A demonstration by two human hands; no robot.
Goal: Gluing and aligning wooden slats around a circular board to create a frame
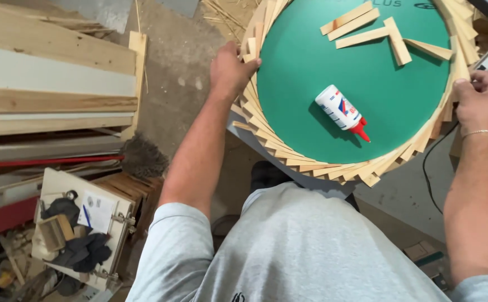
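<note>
Wooden-strip ring around green disc: left hand fingers curled on rim at 9 o'clock, right hand pinching strips at 3 o'clock. Judged step: seating strips; next move needs even pressure.

A woodworking workshop is shown: long pale timber planks are stacked at one side, cut wooden slats are scattered, and straw-like shavings are strewn over the dusty concrete floor.
</note>
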